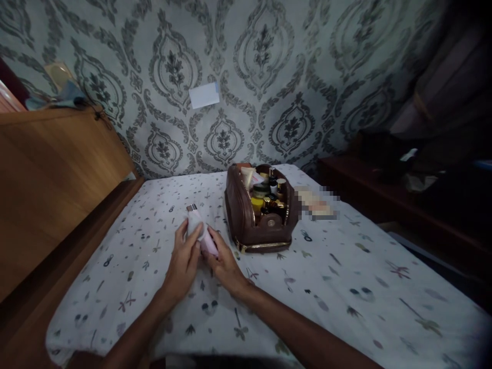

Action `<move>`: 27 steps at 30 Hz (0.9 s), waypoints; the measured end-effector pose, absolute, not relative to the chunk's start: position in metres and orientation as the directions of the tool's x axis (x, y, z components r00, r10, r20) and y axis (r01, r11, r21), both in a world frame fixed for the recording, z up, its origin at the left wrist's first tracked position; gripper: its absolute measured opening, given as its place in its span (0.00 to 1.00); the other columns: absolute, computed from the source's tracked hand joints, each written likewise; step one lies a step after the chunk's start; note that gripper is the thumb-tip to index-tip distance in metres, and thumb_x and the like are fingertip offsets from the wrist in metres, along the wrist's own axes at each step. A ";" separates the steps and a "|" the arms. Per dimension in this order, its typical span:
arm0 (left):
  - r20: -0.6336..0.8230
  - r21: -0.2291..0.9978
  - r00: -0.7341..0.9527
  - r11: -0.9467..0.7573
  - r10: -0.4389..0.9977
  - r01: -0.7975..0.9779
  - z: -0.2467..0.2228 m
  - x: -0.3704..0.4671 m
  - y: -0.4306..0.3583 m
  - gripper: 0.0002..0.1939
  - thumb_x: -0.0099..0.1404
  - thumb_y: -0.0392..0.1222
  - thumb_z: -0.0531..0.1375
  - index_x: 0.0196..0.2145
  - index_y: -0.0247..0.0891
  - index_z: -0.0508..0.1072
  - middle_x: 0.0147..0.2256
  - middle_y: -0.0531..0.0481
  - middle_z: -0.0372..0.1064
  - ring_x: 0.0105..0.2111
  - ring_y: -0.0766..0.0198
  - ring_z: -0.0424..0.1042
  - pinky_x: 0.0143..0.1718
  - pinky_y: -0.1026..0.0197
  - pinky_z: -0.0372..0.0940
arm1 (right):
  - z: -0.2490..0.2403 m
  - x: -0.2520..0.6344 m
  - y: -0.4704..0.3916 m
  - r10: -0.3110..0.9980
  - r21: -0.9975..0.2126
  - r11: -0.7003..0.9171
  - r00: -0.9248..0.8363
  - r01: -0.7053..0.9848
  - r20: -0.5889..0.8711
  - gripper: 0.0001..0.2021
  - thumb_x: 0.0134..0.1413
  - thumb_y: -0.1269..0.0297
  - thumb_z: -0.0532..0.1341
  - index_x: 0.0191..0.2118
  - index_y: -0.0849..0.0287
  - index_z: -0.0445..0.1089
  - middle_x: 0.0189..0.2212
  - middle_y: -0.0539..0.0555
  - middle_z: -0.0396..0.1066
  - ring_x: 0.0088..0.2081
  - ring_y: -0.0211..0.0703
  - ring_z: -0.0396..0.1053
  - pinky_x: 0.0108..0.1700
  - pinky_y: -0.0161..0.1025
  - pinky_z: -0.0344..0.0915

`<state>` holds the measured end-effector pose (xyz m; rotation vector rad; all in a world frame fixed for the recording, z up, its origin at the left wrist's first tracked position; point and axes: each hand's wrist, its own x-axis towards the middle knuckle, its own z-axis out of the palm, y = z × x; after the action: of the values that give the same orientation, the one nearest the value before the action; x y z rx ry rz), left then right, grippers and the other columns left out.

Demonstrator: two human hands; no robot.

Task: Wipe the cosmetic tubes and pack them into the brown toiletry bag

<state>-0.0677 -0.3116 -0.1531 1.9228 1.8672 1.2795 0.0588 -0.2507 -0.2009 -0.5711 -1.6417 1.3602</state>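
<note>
Two-Handed Hold on the Pink Container

Your left hand and right hand both have their fingers clamped on the pink container, left near the silvery end, right lower down. It tilts above the patterned sheet, beside the open brown bag. Keep your right fingers firm low on the body to steady it, and your left grip light, so the smooth-looking surface doesn't slip.
</note>
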 end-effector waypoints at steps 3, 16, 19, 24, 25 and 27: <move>0.434 0.725 -0.251 -0.170 0.865 0.668 -0.143 -0.077 -0.296 0.23 0.72 0.49 0.50 0.61 0.44 0.65 0.65 0.42 0.51 0.68 0.51 0.46 0.66 0.44 0.46 | -0.197 0.060 -0.254 0.793 -0.935 0.290 -0.495 -0.206 0.355 0.30 0.58 0.65 0.57 0.66 0.56 0.55 0.66 0.58 0.54 0.66 0.51 0.51 0.67 0.53 0.48; -0.170 0.910 -0.194 0.078 0.966 -0.408 -0.143 -0.065 -0.289 0.31 0.50 0.54 0.71 0.47 0.35 0.70 0.20 0.61 0.62 0.13 0.75 0.55 0.12 0.71 0.53 | -0.181 0.048 -0.258 0.734 -0.685 -0.525 -0.677 -0.504 -0.065 0.28 0.37 0.49 0.75 0.38 0.58 0.63 0.26 0.48 0.72 0.23 0.37 0.72 0.29 0.35 0.71; -0.168 0.932 -0.156 0.106 0.973 -0.347 -0.150 -0.064 -0.294 0.30 0.50 0.52 0.71 0.46 0.35 0.69 0.21 0.58 0.64 0.15 0.73 0.59 0.15 0.69 0.56 | -0.184 0.048 -0.260 0.778 -0.728 -0.502 -0.612 -0.467 -0.144 0.29 0.37 0.45 0.73 0.38 0.59 0.64 0.27 0.49 0.72 0.23 0.37 0.70 0.27 0.36 0.71; -0.019 0.999 -0.230 0.007 0.973 -0.052 -0.138 -0.070 -0.297 0.24 0.61 0.53 0.63 0.50 0.37 0.67 0.34 0.52 0.70 0.32 0.64 0.71 0.35 0.63 0.66 | -0.183 0.055 -0.252 0.904 -0.939 -0.192 -0.424 -0.285 -0.057 0.27 0.43 0.44 0.68 0.45 0.57 0.67 0.37 0.53 0.71 0.38 0.44 0.71 0.32 0.37 0.69; 0.004 0.999 -0.223 0.006 0.975 0.042 -0.134 -0.071 -0.298 0.23 0.62 0.53 0.62 0.49 0.37 0.67 0.35 0.52 0.69 0.34 0.63 0.70 0.37 0.63 0.66 | -0.181 0.057 -0.250 0.917 -0.962 -0.105 -0.398 -0.251 0.004 0.26 0.46 0.44 0.67 0.46 0.57 0.68 0.39 0.54 0.71 0.42 0.45 0.70 0.37 0.38 0.70; 0.048 0.973 -0.159 -0.010 0.986 0.231 -0.128 -0.073 -0.302 0.19 0.65 0.51 0.59 0.48 0.37 0.67 0.34 0.52 0.68 0.35 0.62 0.68 0.38 0.63 0.64 | -0.176 0.060 -0.246 0.910 -0.973 0.047 -0.393 -0.225 0.135 0.23 0.50 0.46 0.65 0.46 0.57 0.71 0.44 0.56 0.71 0.48 0.48 0.68 0.47 0.42 0.67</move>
<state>-0.0727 -0.3015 -0.1281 1.3194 1.4915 1.2345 0.0596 -0.2459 -0.1755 -0.7529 -1.3791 1.5245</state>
